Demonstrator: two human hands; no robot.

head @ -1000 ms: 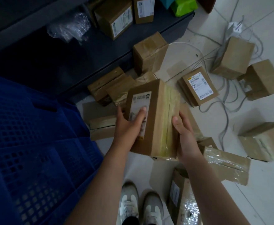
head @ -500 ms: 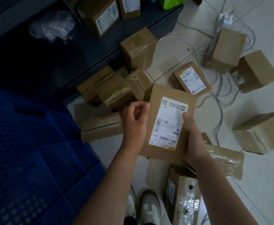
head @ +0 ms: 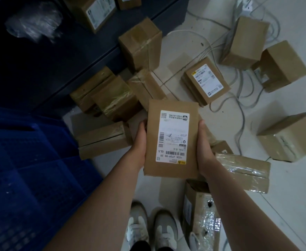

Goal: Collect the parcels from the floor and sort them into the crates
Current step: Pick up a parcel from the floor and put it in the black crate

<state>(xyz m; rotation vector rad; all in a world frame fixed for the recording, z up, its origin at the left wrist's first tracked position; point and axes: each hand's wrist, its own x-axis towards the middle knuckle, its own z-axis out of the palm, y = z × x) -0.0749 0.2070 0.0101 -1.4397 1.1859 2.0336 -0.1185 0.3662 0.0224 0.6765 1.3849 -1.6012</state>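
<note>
Head view: held parcel [head: 172,171] now faces the camera flat-on, with its white label [head: 173,136] fully exposed and the print upside down. 0.5 s ago the left hand [head: 139,142] was curled over the parcel's upper-left edge with its fingers bunched there. It now sits lower, along the left long edge. 1.0 s ago the parcel was turned so that its taped side showed. The right hand [head: 204,147] has stayed on the right edge throughout.

Hands now:
- Left: grips the left edge, thumb lying along the side, fingers out of sight beneath the parcel.
- Right: mirrors it on the right edge, thumb tip near the upper half, fingers hidden behind.
- Neither hand covers the label.

Held parcel is off the floor [head: 293,205], above and ahead of the person's shoes [head: 137,227], right of the blue crate [head: 30,169] and not in it.

Loose parcels [head: 101,140] lie on the floor. Several are clustered against the base of the dark shelf [head: 87,57]. One labelled box [head: 206,82] lies beyond the held parcel, among grey cables [head: 241,105]. More sit toward the right edge of the floor.
</note>
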